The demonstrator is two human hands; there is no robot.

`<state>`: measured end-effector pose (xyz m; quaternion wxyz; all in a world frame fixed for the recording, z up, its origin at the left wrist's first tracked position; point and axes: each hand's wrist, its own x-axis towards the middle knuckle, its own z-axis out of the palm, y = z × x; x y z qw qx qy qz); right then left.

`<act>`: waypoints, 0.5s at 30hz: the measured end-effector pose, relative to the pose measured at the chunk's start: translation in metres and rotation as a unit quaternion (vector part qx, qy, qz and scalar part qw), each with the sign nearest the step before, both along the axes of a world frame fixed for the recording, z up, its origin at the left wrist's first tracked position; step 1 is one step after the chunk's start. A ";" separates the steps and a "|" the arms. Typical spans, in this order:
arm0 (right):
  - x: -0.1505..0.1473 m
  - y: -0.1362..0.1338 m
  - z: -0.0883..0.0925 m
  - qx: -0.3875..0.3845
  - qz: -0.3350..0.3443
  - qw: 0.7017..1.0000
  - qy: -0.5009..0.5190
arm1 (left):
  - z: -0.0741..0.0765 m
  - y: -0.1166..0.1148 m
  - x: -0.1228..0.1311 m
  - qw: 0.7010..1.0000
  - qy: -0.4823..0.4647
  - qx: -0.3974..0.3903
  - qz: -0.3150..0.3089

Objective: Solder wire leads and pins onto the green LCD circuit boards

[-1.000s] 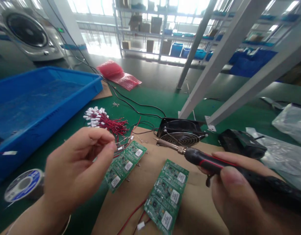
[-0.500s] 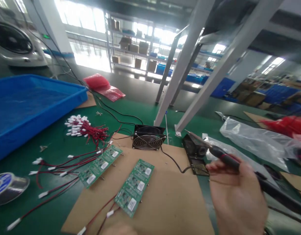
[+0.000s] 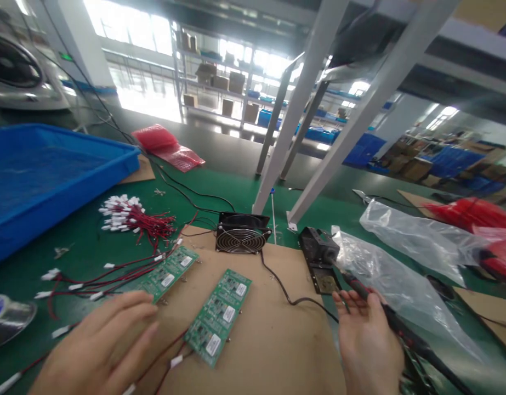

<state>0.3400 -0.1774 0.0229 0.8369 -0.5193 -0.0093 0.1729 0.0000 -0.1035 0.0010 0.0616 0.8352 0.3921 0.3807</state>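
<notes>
My right hand (image 3: 365, 334) grips a soldering iron (image 3: 394, 321), whose tip end is at the mouth of the black iron stand (image 3: 318, 247). My left hand (image 3: 100, 345) hovers at the lower left with fingers stretched out and nothing visible in them. It covers part of the red and black wires and the near end of one green circuit board (image 3: 170, 274). A second green circuit board (image 3: 220, 318) with white labels lies on the cardboard (image 3: 285, 334), with wires at its near end.
A small black fan (image 3: 242, 236) stands behind the boards. Bundled connector wires (image 3: 129, 216), a solder spool (image 3: 14, 323) and a blue tray (image 3: 63, 203) are at left. Metal posts (image 3: 283, 131) rise behind; clear plastic bags (image 3: 401, 280) lie at right.
My right hand has lowered the soldering iron, bringing its tip from above the stand to its mouth. My left hand has risen into view from the bottom edge, over the wires.
</notes>
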 end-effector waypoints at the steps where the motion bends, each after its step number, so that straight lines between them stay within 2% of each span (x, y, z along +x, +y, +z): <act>1: 0.002 0.005 -0.001 -0.003 0.013 1.000 0.009 | 0.001 0.010 -0.010 0.999 0.038 0.002 0.010; 3: 0.008 0.018 -0.001 -0.010 0.045 0.998 0.035 | 0.001 0.023 -0.022 0.994 0.085 -0.028 0.057; 5: 0.013 0.031 0.001 -0.025 0.076 0.994 0.070 | -0.003 0.027 -0.024 0.987 0.122 -0.064 0.080; 8: 0.011 0.041 0.005 -0.058 0.113 0.983 0.129 | -0.007 0.025 -0.011 0.976 0.171 -0.102 0.085; 11: -0.011 0.035 0.015 -0.077 0.166 0.967 0.176 | -0.003 0.025 0.009 0.962 0.220 -0.132 0.095; 13: -0.036 0.022 0.029 -0.044 0.254 0.949 0.181 | 0.003 0.029 0.022 0.955 0.237 -0.144 0.105; 14: -0.050 0.013 0.039 0.041 0.361 0.919 0.151 | 0.005 0.031 0.027 0.953 0.240 -0.147 0.109; 15: -0.064 0.003 0.050 0.125 0.479 0.863 0.100 | 0.008 0.034 0.031 0.953 0.239 -0.150 0.112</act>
